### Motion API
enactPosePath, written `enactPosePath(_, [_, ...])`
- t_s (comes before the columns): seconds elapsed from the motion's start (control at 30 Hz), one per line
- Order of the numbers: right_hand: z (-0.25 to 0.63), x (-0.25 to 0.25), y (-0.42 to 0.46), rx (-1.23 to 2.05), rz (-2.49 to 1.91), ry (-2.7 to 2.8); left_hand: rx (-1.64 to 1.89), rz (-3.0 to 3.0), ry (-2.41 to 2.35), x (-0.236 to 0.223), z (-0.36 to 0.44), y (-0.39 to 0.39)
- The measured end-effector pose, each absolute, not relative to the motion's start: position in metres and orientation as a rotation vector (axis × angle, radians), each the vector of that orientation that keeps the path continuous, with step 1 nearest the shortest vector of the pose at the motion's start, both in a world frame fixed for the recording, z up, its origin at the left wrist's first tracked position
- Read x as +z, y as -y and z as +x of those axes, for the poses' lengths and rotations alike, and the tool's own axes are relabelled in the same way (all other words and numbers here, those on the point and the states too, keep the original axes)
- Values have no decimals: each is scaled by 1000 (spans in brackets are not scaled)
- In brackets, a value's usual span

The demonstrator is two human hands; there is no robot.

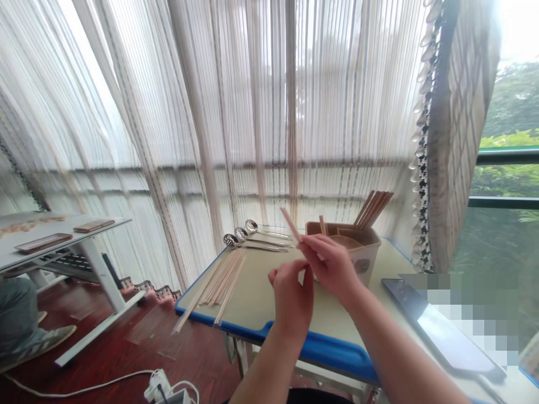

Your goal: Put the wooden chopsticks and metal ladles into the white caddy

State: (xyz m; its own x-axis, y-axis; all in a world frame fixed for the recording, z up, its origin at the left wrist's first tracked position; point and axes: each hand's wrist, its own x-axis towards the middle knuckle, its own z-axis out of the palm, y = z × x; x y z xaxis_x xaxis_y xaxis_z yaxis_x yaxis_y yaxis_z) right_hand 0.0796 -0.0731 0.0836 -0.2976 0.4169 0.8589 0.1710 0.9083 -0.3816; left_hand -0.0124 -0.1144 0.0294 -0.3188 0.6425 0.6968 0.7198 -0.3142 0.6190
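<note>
From where I stand, the right hand [330, 261] has its fingers pinched on a pale stick [289, 221], held tilted above the surface [256, 286] between the loose sticks [223, 280] and the brown box [365, 252]; the left hand [290, 289] curls close below, though I can't tell whether its fingers grip anything. I'd judge the stick light, stiff but snappable, best pinched gently around its middle.

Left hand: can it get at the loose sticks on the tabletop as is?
Probably yes. The left hand is just to the right of the loose sticks, with only bare tabletop between. It would likely need to part from the right hand first.
</note>
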Motion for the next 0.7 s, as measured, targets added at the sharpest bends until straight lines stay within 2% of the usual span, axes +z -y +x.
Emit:
enactPosePath(0.13, [107, 92, 61, -29, -548, 1507, -1869, -1762, 1335, 59, 2, 70])
enactPosePath(0.3, [119, 86, 34, -18, -762, 1223, -2116, -1618, 1209, 72, -4, 16])
enactPosePath(0.47, [124, 83, 21, 175, -785, 1058, -1889, -1730, 1103, 48, -16, -3])
enactPosePath(0.6, [122, 82, 26, 78, -713, 1041, -1602, -1860, 930, 36, -20, 0])
enactPosePath(0.7, [121, 83, 34, 32, -641, 1051, -1555, -1860, 941, 36, -17, 3])
